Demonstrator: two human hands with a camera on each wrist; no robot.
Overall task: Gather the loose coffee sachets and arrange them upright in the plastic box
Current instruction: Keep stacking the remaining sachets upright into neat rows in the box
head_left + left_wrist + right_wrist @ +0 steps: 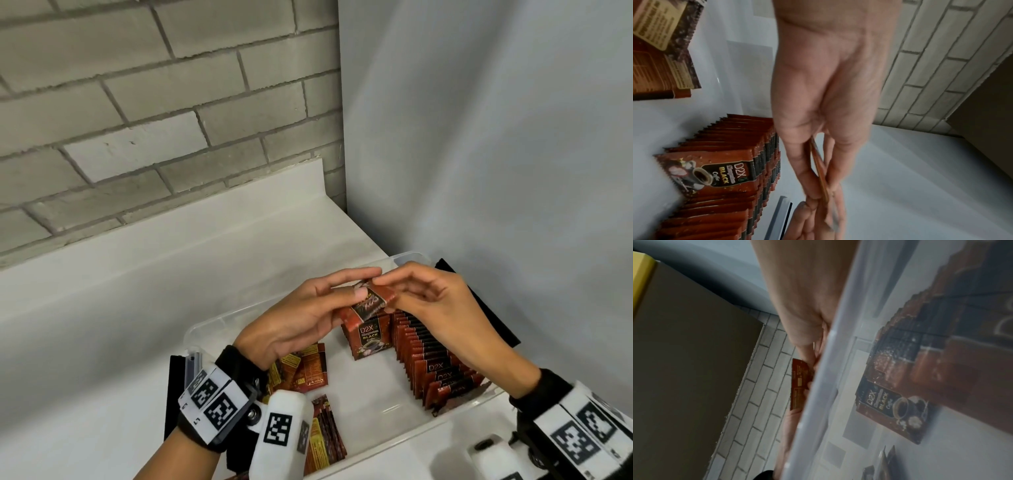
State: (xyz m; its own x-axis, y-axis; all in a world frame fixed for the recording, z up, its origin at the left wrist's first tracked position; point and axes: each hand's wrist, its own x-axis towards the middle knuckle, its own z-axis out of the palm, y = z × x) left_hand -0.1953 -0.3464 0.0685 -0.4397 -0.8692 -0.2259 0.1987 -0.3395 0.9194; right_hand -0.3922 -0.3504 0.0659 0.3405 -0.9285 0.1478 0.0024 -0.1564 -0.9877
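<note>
At the centre of the head view, the left hand (301,317) and the right hand (431,308) both pinch one flat, glossy red-brown foil coffee sachet (371,303) between thumb and fingertips, holding it above the clear, thin-walled plastic box (219,325). Just below it in the box, a row of matching sachets (435,363) stands upright, packed face to face with serrated top edges. At lower centre, loose sachets (305,371) lie flat on the box floor. The box sits on a smooth white worktop (102,325) against a grey brick wall (154,102).
</note>
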